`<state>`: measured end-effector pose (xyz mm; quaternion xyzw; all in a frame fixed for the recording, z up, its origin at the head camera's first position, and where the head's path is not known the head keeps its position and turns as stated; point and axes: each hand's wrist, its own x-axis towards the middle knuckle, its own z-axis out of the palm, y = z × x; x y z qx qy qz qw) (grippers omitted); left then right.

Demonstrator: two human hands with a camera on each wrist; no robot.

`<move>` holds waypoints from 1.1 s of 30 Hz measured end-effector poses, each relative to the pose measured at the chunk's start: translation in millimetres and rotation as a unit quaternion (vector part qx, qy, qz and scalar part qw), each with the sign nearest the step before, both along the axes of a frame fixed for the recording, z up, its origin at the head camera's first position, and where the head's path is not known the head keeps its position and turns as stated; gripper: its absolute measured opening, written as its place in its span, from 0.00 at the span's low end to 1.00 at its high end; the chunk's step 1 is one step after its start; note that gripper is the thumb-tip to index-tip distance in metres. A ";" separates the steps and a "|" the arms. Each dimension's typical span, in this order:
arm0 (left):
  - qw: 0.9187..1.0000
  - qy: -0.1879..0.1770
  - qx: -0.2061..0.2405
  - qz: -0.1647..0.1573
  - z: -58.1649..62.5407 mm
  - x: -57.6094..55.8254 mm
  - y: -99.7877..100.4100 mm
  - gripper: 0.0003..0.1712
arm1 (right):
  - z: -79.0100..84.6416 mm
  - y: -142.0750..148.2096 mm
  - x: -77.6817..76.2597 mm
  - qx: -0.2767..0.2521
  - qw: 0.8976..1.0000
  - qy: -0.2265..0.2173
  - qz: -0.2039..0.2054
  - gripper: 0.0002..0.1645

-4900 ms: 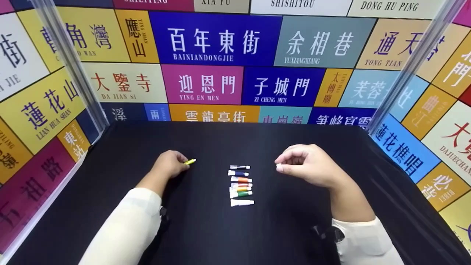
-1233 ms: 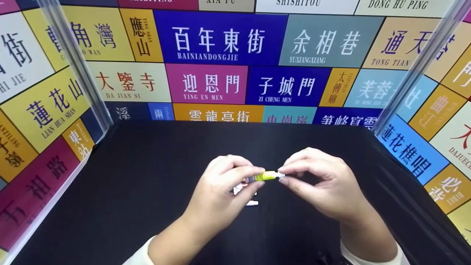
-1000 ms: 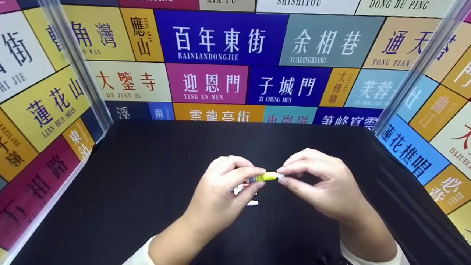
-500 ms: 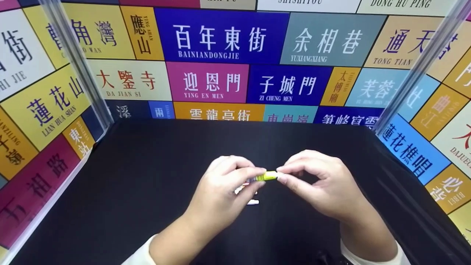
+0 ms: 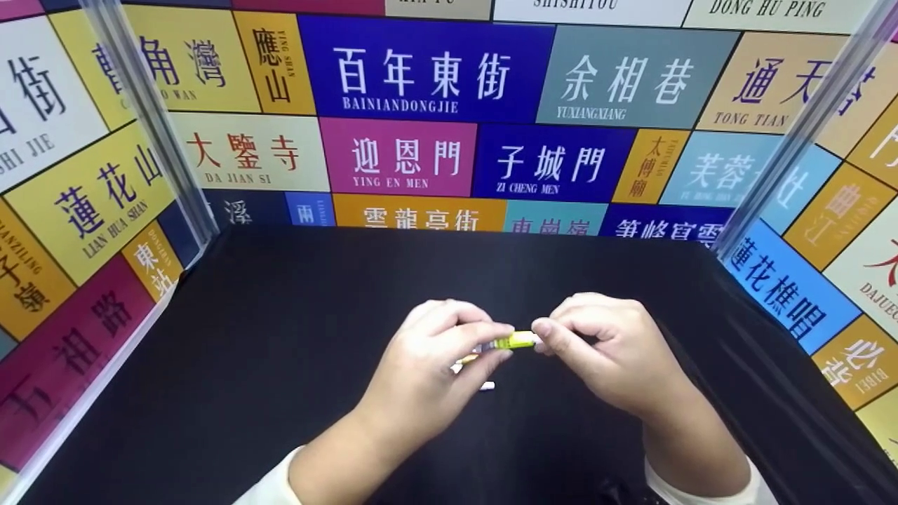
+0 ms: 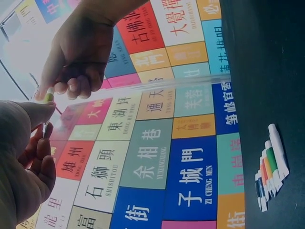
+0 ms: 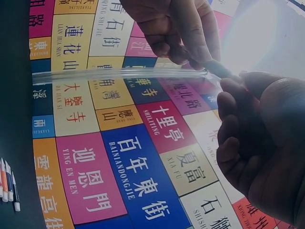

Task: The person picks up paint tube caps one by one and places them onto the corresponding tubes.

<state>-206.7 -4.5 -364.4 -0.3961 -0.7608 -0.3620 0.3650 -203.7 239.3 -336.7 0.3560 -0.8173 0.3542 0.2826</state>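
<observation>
In the head view my left hand pinches a small yellow paint tube between thumb and fingers, its body level and pointing right. My right hand pinches the tube's white cap end, mostly hidden behind the fingers and thumb. Both hands are raised above the table. In the left wrist view the tube's yellow end shows between the two hands. Backlit in the right wrist view, the tube bridges the fingertips of both hands.
Several other paint tubes lie in a row on the black tablecloth, mostly covered by my left hand in the head view. The left wrist view shows these tubes better. Sign-printed panels and clear corner posts surround the table.
Earlier the left hand held the yellow tube at the left and the right held a small white thing apart. The hands came together over the row; lately the right thumb and fingers have rolled.
</observation>
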 end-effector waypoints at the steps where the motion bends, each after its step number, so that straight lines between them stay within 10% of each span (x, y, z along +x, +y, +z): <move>1: 1.000 0.000 0.000 0.000 -0.1 -0.1 0.0 0.13 | -0.2 0.2 -0.2 -0.004 1.000 0.000 0.002 0.15; 9: 1.000 -0.012 0.001 0.008 0.3 -1.5 -1.8 0.15 | 1.9 3.4 0.0 -0.049 0.998 0.007 0.027 0.15; 17: 1.000 -0.018 0.005 0.020 1.5 -1.2 -3.5 0.15 | 2.4 0.0 -1.4 -0.079 0.986 0.065 0.133 0.22; 33: 1.000 -0.010 0.011 0.015 0.7 -0.3 -2.4 0.15 | 2.0 0.2 -1.9 -0.039 0.995 0.055 0.072 0.23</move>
